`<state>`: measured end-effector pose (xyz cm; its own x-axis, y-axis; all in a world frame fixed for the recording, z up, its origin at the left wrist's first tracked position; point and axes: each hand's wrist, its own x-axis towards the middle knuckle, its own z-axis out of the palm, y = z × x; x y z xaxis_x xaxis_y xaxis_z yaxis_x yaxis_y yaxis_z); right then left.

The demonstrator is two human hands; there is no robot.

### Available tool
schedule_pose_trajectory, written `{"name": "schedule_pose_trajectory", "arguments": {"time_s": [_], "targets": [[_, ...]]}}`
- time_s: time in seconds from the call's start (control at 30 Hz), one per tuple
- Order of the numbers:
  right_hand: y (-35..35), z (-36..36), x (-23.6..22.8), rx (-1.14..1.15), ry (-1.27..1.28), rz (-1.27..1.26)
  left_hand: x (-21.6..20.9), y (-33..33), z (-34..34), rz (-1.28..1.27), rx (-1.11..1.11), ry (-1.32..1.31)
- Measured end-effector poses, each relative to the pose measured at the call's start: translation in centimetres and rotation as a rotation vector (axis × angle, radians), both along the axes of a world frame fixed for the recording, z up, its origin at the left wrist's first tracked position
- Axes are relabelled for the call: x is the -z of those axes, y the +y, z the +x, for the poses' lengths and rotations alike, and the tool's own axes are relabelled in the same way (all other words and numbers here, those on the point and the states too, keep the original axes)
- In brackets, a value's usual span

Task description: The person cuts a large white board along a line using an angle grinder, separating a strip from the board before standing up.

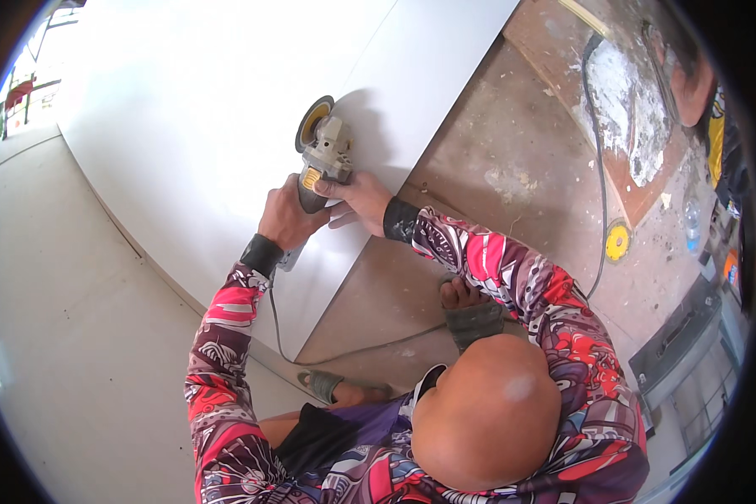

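An angle grinder (pixel 332 143) with a grey head, a yellow-and-dark body and a round disc (pixel 314 123) is held over a large white board (pixel 218 101). My left hand (pixel 290 217) wraps round the rear of its body, low on the handle. My right hand (pixel 361 202) grips the same body from the right, thumb across it and some fingers reaching underneath. The disc stands tilted at the upper left of the head; whether it touches the board, I cannot tell. A dark power cord (pixel 279 328) trails down from below my left hand.
Pale panels (pixel 67 336) flank the board on the left. On the dusty floor (pixel 487 126) at right lie a white-smeared brown board (pixel 554 67), a cable (pixel 598 160), a yellow disc (pixel 617 242) and a clear bottle (pixel 692 225). Another person (pixel 697 92) is at the right edge.
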<state>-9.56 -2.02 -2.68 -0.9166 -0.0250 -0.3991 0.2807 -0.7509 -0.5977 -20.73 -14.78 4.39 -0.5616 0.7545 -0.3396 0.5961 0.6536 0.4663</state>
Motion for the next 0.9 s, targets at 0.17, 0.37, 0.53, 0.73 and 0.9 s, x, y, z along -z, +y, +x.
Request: {"name": "schedule_pose_trajectory", "arguments": {"time_s": [0.17,0.37,0.53,0.73,0.9], "targets": [[0.2,0.2,0.1,0.004,-0.006,-0.009,-0.2,0.4,0.2,-0.006,0.005,-0.002],[-0.2,0.2,-0.3,-0.008,-0.062,0.078,-0.6,0.5,0.5,0.016,-0.029,-0.014],[-0.6,-0.3,-0.4,0.001,-0.071,0.021,-0.2,-1.2,0.1,0.013,-0.012,0.053],[0.3,0.5,-0.8,0.013,-0.049,-0.005,-1.0,-0.1,0.6,-0.049,-0.011,0.053],[0.4,1.2,-1.2,0.018,-0.056,-0.016,-1.8,0.4,1.5,-0.033,-0.047,-0.02]]}}
